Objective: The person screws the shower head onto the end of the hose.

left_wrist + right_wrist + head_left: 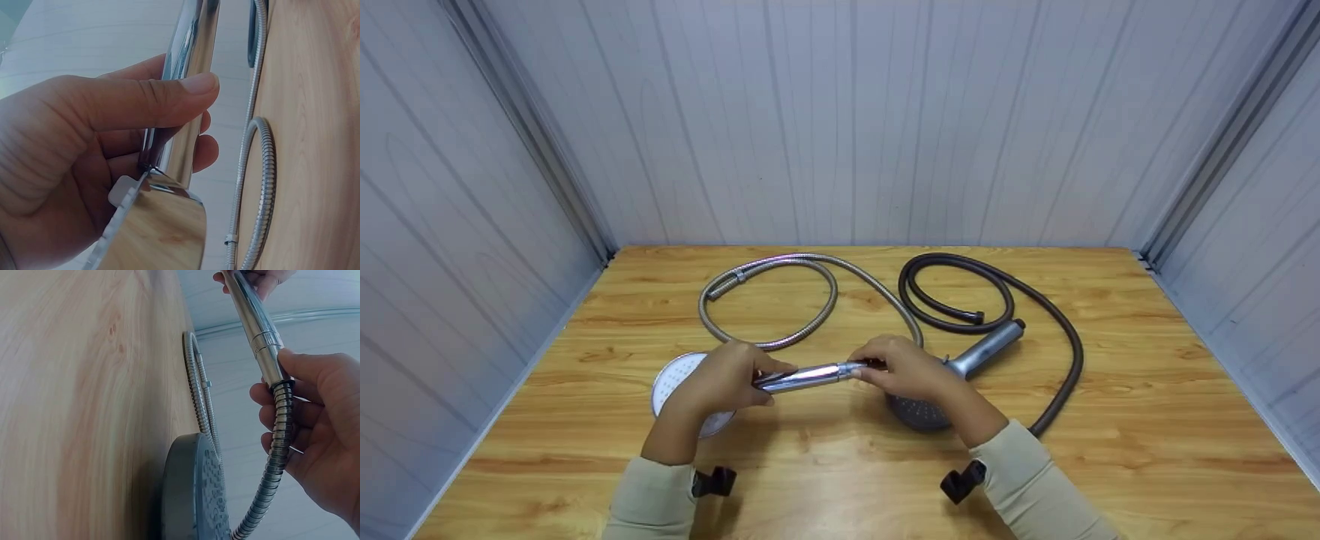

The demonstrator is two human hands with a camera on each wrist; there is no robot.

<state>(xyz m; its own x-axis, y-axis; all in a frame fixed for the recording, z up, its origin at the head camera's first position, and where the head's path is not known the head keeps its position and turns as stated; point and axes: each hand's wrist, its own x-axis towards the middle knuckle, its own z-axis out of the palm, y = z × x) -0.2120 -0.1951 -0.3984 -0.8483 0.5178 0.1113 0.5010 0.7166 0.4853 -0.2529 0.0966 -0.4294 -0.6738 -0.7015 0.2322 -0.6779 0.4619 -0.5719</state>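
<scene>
A chrome shower head (679, 375) with a white spray face is held above the table by its handle (806, 377). My left hand (720, 379) grips that handle close to the head, thumb on one side and fingers curled round the other, as the left wrist view shows. At the handle's far end, my right hand (904, 367) pinches the metal collar (270, 363) of the silver shower hose (275, 455). The collar meets the handle end in line; how far it is threaded I cannot tell. From the collar the hose bends away and loops on the table.
A grey shower head (990, 351) with a dark face lies partly behind my right forearm. A black hose (1069, 330) coils at the back right and runs forward beside that arm. The wooden table (547, 450) is bounded by pale panel walls (840, 127).
</scene>
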